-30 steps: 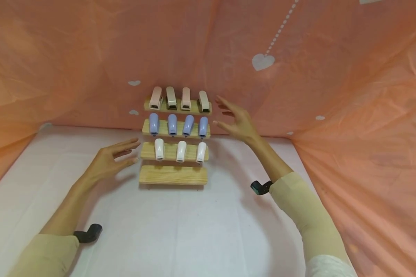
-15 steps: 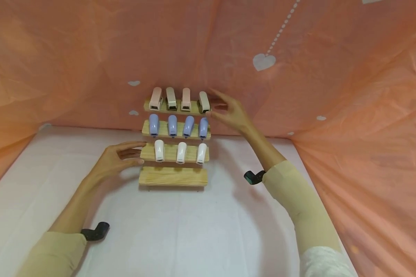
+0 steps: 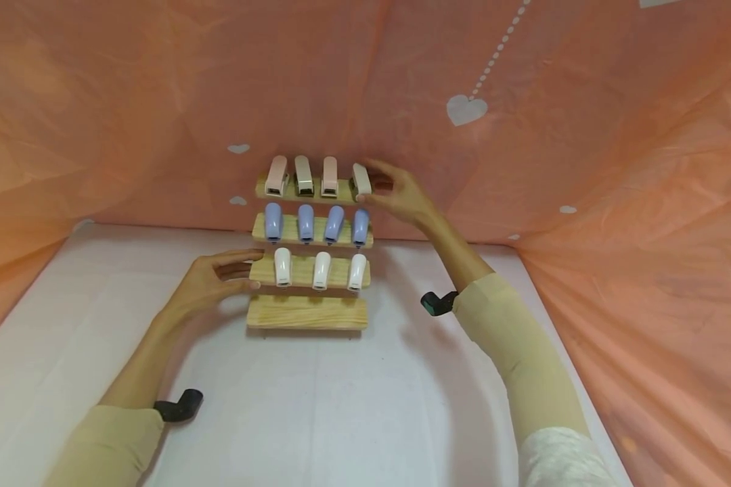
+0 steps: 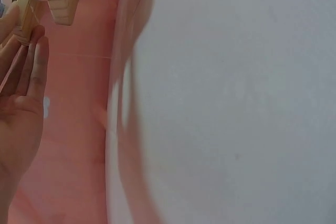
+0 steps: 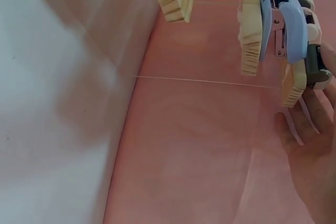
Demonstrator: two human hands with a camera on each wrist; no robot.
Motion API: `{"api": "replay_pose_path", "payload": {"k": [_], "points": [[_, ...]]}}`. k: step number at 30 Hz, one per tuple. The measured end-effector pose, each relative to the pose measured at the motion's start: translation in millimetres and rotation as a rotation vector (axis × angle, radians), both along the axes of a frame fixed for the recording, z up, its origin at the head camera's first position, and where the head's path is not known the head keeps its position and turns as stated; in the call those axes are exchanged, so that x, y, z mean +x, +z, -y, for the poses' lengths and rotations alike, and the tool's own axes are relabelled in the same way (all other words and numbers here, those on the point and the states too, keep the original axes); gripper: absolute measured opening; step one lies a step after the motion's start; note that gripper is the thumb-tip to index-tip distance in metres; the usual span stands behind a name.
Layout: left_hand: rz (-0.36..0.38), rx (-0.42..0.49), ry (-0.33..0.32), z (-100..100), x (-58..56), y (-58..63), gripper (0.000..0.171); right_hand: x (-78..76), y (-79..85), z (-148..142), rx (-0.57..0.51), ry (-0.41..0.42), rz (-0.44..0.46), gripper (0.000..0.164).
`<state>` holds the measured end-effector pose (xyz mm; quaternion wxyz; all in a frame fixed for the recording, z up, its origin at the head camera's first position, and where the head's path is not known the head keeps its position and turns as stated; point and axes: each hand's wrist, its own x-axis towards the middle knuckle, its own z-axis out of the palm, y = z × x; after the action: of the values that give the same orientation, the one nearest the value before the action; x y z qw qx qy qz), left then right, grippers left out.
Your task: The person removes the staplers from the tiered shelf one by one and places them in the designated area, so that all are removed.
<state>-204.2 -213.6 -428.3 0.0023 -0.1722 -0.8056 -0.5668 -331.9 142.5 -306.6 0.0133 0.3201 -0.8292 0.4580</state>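
A wooden tiered rack (image 3: pixel 307 318) bears rows of small staplers. My right hand (image 3: pixel 405 196) pinches the rightmost cream stapler (image 3: pixel 362 181) on the top tier, its thumb at the front end and its fingers behind. In the right wrist view the dark base of that stapler (image 5: pixel 316 66) sits at the end of the board, the fingers beside it. My left hand (image 3: pixel 210 281) grips the left end of the third tier (image 3: pixel 262 269), thumb to the front and fingers to the back. In the left wrist view this board end (image 4: pixel 26 22) lies between thumb and fingers.
Two pink staplers (image 3: pixel 329 176) and another cream one (image 3: pixel 303 174) share the top tier. Several blue staplers (image 3: pixel 306 223) stand below, then three white ones (image 3: pixel 321 270). Orange cloth (image 3: pixel 585 135) hangs behind and beside the white table surface (image 3: pixel 365 406).
My right hand has come in from the right and taken hold of the rightmost cream stapler, which has turned slightly. My left hand has moved right onto the third tier's end.
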Motion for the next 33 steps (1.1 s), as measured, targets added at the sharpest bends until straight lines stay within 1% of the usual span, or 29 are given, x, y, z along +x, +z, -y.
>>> {"api": "replay_pose_path", "payload": {"k": [4, 6, 10, 17, 21, 27, 33], "points": [[-0.001, -0.008, 0.000, -2.0, -0.1, 0.2, 0.054, 0.8, -1.6, -2.1, -0.055, -0.002, 0.041, 0.065], [0.003, -0.008, 0.002, -3.0, -0.3, 0.8, 0.054, 2.3, -1.7, -3.7, -0.086, -0.007, 0.066, 0.065], [-0.003, 0.001, 0.004, -4.1, -1.3, 2.4, 0.053, 5.3, -0.2, -7.6, -0.115, -0.010, 0.092, 0.066], [-0.009, -0.026, 0.023, -4.7, -3.2, 4.5, 0.053, 9.7, 1.4, -18.0, -0.129, -0.022, 0.066, 0.064], [-0.016, -0.032, 0.021, -5.5, -3.5, 5.6, 0.051, 11.5, -0.2, -26.3, -0.152, -0.022, 0.047, 0.067], [-0.017, -0.034, 0.037, -2.4, -3.7, 6.7, 0.050, 15.1, -4.4, -36.3, -0.159, -0.034, 0.066, 0.066], [-0.025, -0.003, 0.041, 1.3, -2.6, 4.6, 0.048, 17.5, -15.5, -44.6, -0.170, -0.049, 0.107, 0.066]]}}
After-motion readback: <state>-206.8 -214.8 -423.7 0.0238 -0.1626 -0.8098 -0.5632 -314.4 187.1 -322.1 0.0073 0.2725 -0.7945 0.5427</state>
